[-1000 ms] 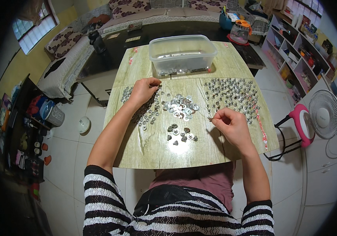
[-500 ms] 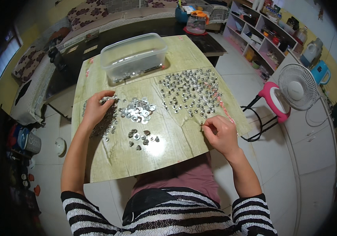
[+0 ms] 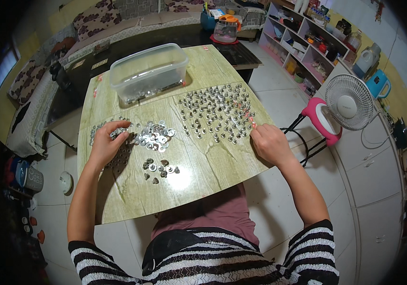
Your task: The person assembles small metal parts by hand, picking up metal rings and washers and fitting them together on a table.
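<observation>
My left hand (image 3: 106, 145) hovers over a pile of small metal pieces (image 3: 121, 156) at the table's left, thumb and forefinger apart. Part of that pile lies hidden under the hand and its shadow. Beside it is a heap of flat silver washers (image 3: 157, 137). Nearer to me sit several dark, lumpy bits (image 3: 164, 174) among a few washers. At the right, many small silver screws (image 3: 215, 114) stand on their heads, points up. My right hand (image 3: 271, 144) is closed at their right edge, fingertips pinched together; whatever they hold is too small to make out.
A clear plastic tub (image 3: 149, 71) stands at the back of the marble-patterned table (image 3: 203, 175). Behind is a dark low table (image 3: 165, 35) with a jug (image 3: 226, 29). To the right, a white fan (image 3: 349, 102) rests on a pink-rimmed stool (image 3: 318, 118).
My right hand has moved away from me, from the table's near right to the edge of the screw group. My left hand stays over the pile. The whole view has shifted slightly.
</observation>
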Motion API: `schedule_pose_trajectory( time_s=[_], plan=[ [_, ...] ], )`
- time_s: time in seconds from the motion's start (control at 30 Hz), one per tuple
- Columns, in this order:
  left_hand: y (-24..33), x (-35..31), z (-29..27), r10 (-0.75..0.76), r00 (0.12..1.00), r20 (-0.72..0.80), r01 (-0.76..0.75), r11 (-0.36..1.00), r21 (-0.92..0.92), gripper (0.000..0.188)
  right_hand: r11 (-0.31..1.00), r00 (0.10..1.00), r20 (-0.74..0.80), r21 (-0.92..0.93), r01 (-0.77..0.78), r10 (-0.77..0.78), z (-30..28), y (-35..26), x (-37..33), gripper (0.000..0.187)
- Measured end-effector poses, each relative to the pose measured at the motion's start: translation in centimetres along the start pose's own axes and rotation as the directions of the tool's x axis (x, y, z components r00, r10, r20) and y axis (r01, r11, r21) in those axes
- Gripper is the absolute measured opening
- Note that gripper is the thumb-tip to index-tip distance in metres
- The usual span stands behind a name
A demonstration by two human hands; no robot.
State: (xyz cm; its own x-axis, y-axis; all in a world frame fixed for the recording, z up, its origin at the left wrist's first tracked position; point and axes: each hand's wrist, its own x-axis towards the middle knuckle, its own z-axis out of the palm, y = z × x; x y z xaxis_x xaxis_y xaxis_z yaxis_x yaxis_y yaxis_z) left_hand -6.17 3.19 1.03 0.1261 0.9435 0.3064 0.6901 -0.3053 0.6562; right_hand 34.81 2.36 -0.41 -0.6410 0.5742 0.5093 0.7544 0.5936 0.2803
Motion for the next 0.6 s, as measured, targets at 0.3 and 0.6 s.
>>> schedule_pose_trajectory(
  time_s=[0.3,0.6],
  plan=[
    [-0.03,-0.37,-0.31,0.026,1.0,0.011,-0.026,1.0,0.007,0.022,0.993,0.997,0.029,0.085,-0.076,0.074,-0.15,0.61,-0.32,0.005],
    [0.34,-0.57,-0.06,-0.005,0.999,0.053,0.007,1.0,-0.029,0.022,0.956,0.971,-0.006,0.18,-0.233,0.238,0.43,0.38,-0.5,0.012]
  ],
)
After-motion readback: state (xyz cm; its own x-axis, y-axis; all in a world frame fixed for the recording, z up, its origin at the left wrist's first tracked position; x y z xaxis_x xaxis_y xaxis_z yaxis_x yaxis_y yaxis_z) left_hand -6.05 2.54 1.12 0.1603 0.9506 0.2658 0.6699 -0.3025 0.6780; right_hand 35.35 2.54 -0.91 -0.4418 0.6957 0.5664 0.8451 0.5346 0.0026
